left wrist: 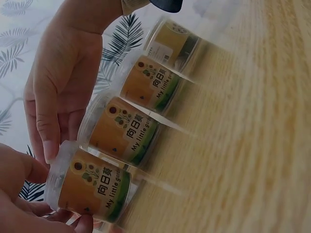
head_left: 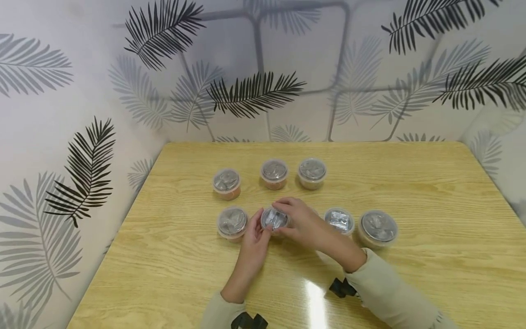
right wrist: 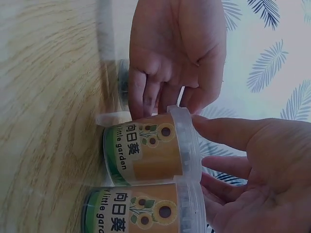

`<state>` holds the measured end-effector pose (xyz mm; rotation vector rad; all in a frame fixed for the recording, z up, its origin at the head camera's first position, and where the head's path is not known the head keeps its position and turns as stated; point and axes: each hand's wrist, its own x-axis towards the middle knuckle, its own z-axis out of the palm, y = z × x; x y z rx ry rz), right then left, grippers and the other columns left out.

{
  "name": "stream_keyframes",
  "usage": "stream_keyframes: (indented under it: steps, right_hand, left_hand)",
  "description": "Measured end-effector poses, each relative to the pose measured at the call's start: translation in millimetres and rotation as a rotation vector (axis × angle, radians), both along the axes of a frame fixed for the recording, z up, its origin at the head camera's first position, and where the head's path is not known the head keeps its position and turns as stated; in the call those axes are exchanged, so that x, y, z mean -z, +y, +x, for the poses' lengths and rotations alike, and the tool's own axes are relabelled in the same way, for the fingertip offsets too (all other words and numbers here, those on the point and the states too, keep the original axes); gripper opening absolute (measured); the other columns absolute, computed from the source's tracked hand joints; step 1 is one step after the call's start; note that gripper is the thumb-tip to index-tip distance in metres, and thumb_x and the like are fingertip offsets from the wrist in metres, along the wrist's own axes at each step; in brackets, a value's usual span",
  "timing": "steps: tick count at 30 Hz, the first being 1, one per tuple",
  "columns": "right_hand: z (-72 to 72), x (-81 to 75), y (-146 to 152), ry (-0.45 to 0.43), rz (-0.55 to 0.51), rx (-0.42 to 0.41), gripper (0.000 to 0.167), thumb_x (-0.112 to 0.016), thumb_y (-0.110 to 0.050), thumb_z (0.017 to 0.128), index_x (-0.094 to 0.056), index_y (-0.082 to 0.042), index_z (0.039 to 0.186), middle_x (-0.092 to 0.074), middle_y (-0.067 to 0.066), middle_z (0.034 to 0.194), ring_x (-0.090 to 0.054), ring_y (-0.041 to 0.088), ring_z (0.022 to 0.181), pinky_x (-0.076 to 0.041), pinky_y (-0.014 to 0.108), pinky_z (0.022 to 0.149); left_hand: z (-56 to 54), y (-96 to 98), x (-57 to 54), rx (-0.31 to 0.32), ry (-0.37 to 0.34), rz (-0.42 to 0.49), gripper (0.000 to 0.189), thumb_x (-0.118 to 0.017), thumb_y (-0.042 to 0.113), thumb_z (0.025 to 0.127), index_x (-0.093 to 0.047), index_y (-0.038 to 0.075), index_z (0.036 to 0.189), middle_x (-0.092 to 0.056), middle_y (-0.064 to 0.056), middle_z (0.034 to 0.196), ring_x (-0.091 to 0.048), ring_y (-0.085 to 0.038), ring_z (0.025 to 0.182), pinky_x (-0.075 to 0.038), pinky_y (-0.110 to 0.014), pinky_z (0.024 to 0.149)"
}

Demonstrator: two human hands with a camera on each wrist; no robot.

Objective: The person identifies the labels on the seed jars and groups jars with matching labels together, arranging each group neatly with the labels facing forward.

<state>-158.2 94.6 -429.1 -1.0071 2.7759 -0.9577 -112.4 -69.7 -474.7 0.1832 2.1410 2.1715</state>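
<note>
A clear-lidded plastic tub point(head_left: 275, 218) stands on the table between my two hands, its silver packet showing through the lid. Its orange and green label point(left wrist: 95, 184) carries sunflowers and "My little garden". My left hand point(head_left: 254, 240) holds the tub's left side, with the thumb near the lid's front edge. Across the lid, my right hand point(head_left: 302, 221) grips the rim between thumb and fingers. In the right wrist view the lid point(right wrist: 187, 145) sits on the tub, and my right hand point(right wrist: 272, 160) is at its edge. A tub point(head_left: 232, 222) stands just left of my left hand.
Three tubs stand farther back: one left point(head_left: 226, 183), one central point(head_left: 274, 173), one right point(head_left: 312, 173). Rightward along the front row are a tub point(head_left: 339, 220) and an end tub point(head_left: 378, 228); another is mostly hidden behind my right hand. A patterned wall point(head_left: 296, 114) borders the wooden table point(head_left: 164, 274).
</note>
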Motion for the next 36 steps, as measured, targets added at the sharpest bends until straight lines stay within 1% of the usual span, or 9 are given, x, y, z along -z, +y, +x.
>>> stream_keyframes:
  steps: [3, 6, 13, 17, 21, 25, 29, 32, 36]
  right_hand:
    - [0.8, -0.4, -3, 0.01, 0.019, -0.001, 0.057, -0.074, -0.018, 0.08, -0.052, 0.002, 0.129, -0.048, 0.017, 0.131, -0.044, 0.03, 0.121, -0.038, 0.041, 0.099]
    - [2.2, -2.0, -5, 0.007, 0.026, -0.001, 0.056, -0.074, -0.019, 0.081, -0.052, 0.002, 0.129, -0.048, 0.016, 0.131, -0.043, 0.03, 0.121, -0.039, 0.04, 0.098]
    - [5.4, -2.7, -7, 0.015, 0.056, -0.008, 0.052, -0.072, -0.017, 0.083, -0.053, 0.002, 0.128, -0.049, 0.017, 0.13, -0.043, 0.031, 0.121, -0.042, 0.04, 0.096]
    - [7.0, -1.8, -8, 0.016, 0.044, -0.011, 0.051, -0.072, -0.016, 0.083, -0.054, 0.002, 0.127, -0.05, 0.017, 0.13, -0.043, 0.031, 0.121, -0.041, 0.04, 0.097]
    - [9.0, -0.6, -8, 0.021, 0.04, -0.018, 0.052, -0.071, -0.017, 0.083, -0.053, 0.002, 0.128, -0.049, 0.016, 0.131, -0.043, 0.03, 0.122, -0.039, 0.04, 0.099]
    - [11.1, 0.5, -3, 0.03, 0.033, -0.021, 0.052, -0.07, -0.02, 0.084, -0.053, 0.0, 0.129, -0.049, 0.015, 0.132, -0.042, 0.03, 0.123, -0.038, 0.042, 0.1]
    - [11.3, 0.0, 4, 0.015, -0.002, -0.019, 0.049, -0.068, -0.021, 0.086, -0.053, -0.003, 0.13, -0.048, 0.014, 0.133, -0.041, 0.029, 0.124, -0.036, 0.043, 0.101]
    - [12.0, -1.6, 8, 0.002, -0.02, -0.01, 0.049, -0.067, -0.025, 0.088, -0.054, -0.005, 0.13, -0.048, 0.013, 0.134, -0.041, 0.028, 0.124, -0.036, 0.042, 0.101]
    - [14.4, -4.0, 16, -0.008, -0.036, 0.0, 0.047, -0.065, -0.027, 0.088, -0.054, -0.006, 0.13, -0.048, 0.012, 0.133, -0.041, 0.028, 0.124, -0.038, 0.044, 0.099]
  left_hand:
    - [-0.5, -0.9, 4.4, -0.009, 0.017, -0.001, 0.054, -0.042, 0.008, 0.099, -0.016, -0.002, 0.145, -0.025, -0.021, 0.146, -0.032, -0.03, 0.131, -0.035, -0.024, 0.099]
    - [-0.4, -2.1, 4.8, -0.013, 0.019, -0.001, 0.054, -0.043, 0.009, 0.099, -0.017, -0.001, 0.145, -0.026, -0.021, 0.145, -0.033, -0.03, 0.131, -0.036, -0.023, 0.098]
    - [2.1, -4.7, 1.0, 0.021, 0.02, 0.011, 0.055, -0.041, 0.01, 0.1, -0.012, -0.002, 0.145, -0.022, -0.022, 0.146, -0.031, -0.031, 0.132, -0.035, -0.025, 0.099]
    - [2.7, -6.2, 2.6, 0.035, 0.03, 0.001, 0.056, -0.04, 0.01, 0.1, -0.01, -0.003, 0.145, -0.02, -0.024, 0.147, -0.03, -0.034, 0.132, -0.034, -0.029, 0.101]
    - [4.5, -7.7, 5.0, 0.045, 0.041, -0.032, 0.056, -0.041, 0.011, 0.1, -0.01, -0.003, 0.145, -0.019, -0.024, 0.147, -0.029, -0.034, 0.132, -0.034, -0.03, 0.101]
    - [8.5, -7.7, 3.7, 0.05, 0.049, -0.078, 0.058, -0.043, 0.012, 0.1, -0.01, -0.002, 0.145, -0.02, -0.023, 0.147, -0.029, -0.032, 0.133, -0.032, -0.029, 0.102]
    - [12.1, -7.2, 2.3, 0.052, 0.045, -0.102, 0.061, -0.045, 0.014, 0.099, -0.009, -0.001, 0.145, -0.02, -0.022, 0.147, -0.026, -0.03, 0.135, -0.029, -0.032, 0.105]
    - [15.4, -8.2, 1.7, 0.056, 0.055, -0.131, 0.063, -0.046, 0.016, 0.099, -0.007, 0.0, 0.146, -0.018, -0.023, 0.148, -0.023, -0.031, 0.135, -0.027, -0.038, 0.106]
    - [23.7, -10.5, -2.9, 0.065, 0.054, -0.257, 0.069, -0.048, 0.023, 0.098, -0.003, 0.002, 0.147, -0.01, -0.023, 0.15, -0.017, -0.034, 0.136, -0.023, -0.046, 0.107]
